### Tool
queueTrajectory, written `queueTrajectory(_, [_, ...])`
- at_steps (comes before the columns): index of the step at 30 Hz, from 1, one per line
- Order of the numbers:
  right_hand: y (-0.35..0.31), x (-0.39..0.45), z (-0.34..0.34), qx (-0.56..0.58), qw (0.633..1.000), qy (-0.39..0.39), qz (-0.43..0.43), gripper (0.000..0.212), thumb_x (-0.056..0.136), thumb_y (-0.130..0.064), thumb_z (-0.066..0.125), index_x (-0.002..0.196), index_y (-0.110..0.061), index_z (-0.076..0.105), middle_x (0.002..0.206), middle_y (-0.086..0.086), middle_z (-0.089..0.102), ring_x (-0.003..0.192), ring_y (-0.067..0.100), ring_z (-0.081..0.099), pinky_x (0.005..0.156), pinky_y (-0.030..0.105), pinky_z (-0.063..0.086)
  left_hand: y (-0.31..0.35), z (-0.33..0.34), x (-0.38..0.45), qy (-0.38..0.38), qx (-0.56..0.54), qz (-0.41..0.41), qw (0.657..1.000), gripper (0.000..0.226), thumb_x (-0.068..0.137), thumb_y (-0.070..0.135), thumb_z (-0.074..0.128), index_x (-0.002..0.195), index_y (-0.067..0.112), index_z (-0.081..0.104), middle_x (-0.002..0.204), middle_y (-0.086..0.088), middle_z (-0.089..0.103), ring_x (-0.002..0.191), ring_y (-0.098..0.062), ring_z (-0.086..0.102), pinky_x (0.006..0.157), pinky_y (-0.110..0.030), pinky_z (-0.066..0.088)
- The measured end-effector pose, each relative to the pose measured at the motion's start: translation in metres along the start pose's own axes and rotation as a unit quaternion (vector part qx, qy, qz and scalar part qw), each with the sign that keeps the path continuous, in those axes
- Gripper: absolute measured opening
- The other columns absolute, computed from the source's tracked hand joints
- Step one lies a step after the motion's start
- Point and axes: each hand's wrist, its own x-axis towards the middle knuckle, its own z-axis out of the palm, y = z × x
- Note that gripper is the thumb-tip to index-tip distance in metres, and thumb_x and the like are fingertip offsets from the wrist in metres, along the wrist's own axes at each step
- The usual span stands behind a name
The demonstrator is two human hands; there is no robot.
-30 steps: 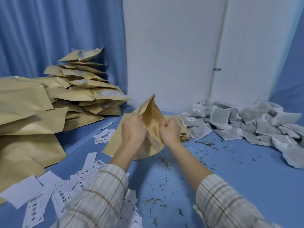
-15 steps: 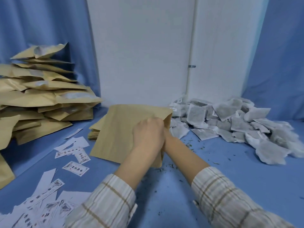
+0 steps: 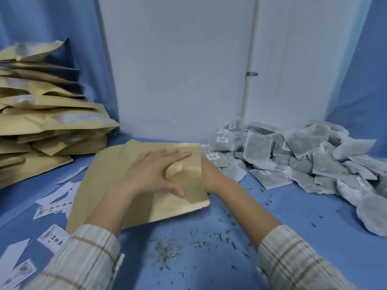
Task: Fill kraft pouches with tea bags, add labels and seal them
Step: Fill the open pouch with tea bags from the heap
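Note:
A flat kraft pouch [image 3: 117, 174] lies on the blue table in front of me, its open mouth turned to the right. My left hand [image 3: 150, 174] rests flat on top of it, fingers straight and pointing right, thumb spread toward me. My right hand [image 3: 210, 174] reaches into the pouch mouth from the right; only the wrist and the back of the hand show, and the fingers are hidden inside. A heap of grey tea bags [image 3: 303, 160] lies just right of the pouch. White printed labels [image 3: 52, 206] are scattered at the left.
A tall stack of kraft pouches [image 3: 41, 122] stands at the far left against the blue curtain. Loose tea crumbs [image 3: 167, 250] dot the table near me. A white wall with a pipe [image 3: 248, 80] closes the back.
The pouch was held up and pulled open by both hands; now it lies flat. My left hand has opened and spread over it, and my right hand has slid into its mouth.

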Motion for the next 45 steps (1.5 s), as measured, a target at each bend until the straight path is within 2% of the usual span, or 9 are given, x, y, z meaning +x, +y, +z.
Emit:
queueTrajectory(4, [0.037,-0.008,-0.011,-0.059,0.953,0.287,0.074,0.022,0.085,-0.028,0.057,0.104,-0.028,0.068,0.105,-0.001,0.067,0.099,0.013,0.057,0.083,0.023,0.044,-0.017,0.011,0.011,0.059,0.081,-0.042,0.994,0.102,0.053,0.074,0.066,0.138,0.058,0.012,0.153,0.014,0.021,0.140,-0.017,0.018,0.111,-0.036,0.013])
queueTrajectory(8, [0.071,-0.015,-0.012,-0.184,0.921,0.183,0.290,0.063,0.071,-0.073,0.052,0.127,-0.045,0.044,0.132,0.008,0.040,0.120,0.032,0.038,0.097,0.044,0.041,-0.021,0.020,0.019,0.067,0.082,-0.048,0.993,0.103,0.052,0.073,0.067,0.139,0.056,0.016,0.152,0.013,0.024,0.138,-0.018,0.020,0.107,-0.035,0.013])
queueTrajectory(16, [0.087,-0.017,-0.027,-0.081,0.957,0.206,0.188,0.018,0.085,-0.023,0.064,0.095,-0.013,0.075,0.097,0.005,0.073,0.089,0.017,0.065,0.077,0.021,0.046,-0.023,0.016,0.022,0.039,-0.009,-0.045,0.998,0.102,0.047,0.068,0.074,0.135,0.059,0.022,0.153,0.012,0.023,0.142,-0.017,0.017,0.114,-0.039,0.014])
queueTrajectory(26, [0.044,-0.033,-0.059,0.102,0.920,0.357,0.124,0.012,0.079,-0.024,0.070,0.087,-0.018,0.076,0.084,-0.007,0.072,0.074,0.000,0.060,0.068,0.001,0.043,-0.019,0.007,0.014,0.062,-0.110,-0.018,0.992,0.099,0.045,0.056,0.083,0.130,0.061,0.033,0.147,0.017,0.034,0.138,-0.005,0.026,0.114,-0.036,0.022])
queueTrajectory(28, [0.022,-0.028,-0.036,0.126,0.942,0.299,0.092,0.010,0.076,-0.020,0.071,0.085,-0.019,0.076,0.081,-0.006,0.073,0.073,0.002,0.063,0.072,0.011,0.048,-0.012,0.007,0.014,0.066,-0.127,-0.010,0.990,0.099,0.043,0.054,0.085,0.128,0.063,0.034,0.147,0.018,0.034,0.136,-0.002,0.027,0.113,-0.033,0.022])
queueTrajectory(32, [0.003,-0.010,-0.005,0.173,0.984,-0.025,0.042,0.012,0.082,-0.020,0.063,0.091,-0.026,0.067,0.084,-0.016,0.069,0.079,-0.001,0.063,0.071,0.023,0.052,-0.008,0.008,0.014,0.056,-0.133,0.014,0.989,0.095,0.044,0.051,0.086,0.123,0.066,0.035,0.144,0.019,0.038,0.132,0.003,0.031,0.109,-0.026,0.024])
queueTrajectory(36, [0.037,0.012,-0.010,0.075,0.972,0.204,0.089,0.024,0.083,-0.029,0.063,0.106,-0.029,0.064,0.101,-0.005,0.064,0.098,0.010,0.058,0.089,0.037,0.050,-0.024,0.002,0.009,0.077,-0.110,-0.016,0.991,0.093,0.043,0.057,0.083,0.123,0.066,0.035,0.144,0.020,0.039,0.132,0.000,0.031,0.111,-0.031,0.025])
queueTrajectory(39, [0.057,0.024,-0.007,-0.134,0.967,0.117,0.184,0.057,0.078,-0.046,0.064,0.130,-0.031,0.046,0.131,0.006,0.044,0.119,0.026,0.044,0.097,0.039,0.043,-0.030,0.001,0.009,0.085,-0.110,-0.021,0.990,0.095,0.043,0.058,0.083,0.123,0.067,0.034,0.144,0.020,0.037,0.134,0.000,0.030,0.112,-0.034,0.025])
queueTrajectory(45, [0.069,0.003,-0.023,0.124,0.959,0.243,0.078,0.041,0.077,-0.013,0.071,0.117,-0.020,0.064,0.132,-0.003,0.052,0.123,0.010,0.046,0.098,0.016,0.034,-0.031,0.008,0.015,0.072,-0.099,-0.030,0.992,0.099,0.043,0.058,0.082,0.130,0.060,0.034,0.147,0.019,0.034,0.135,-0.005,0.028,0.113,-0.037,0.023])
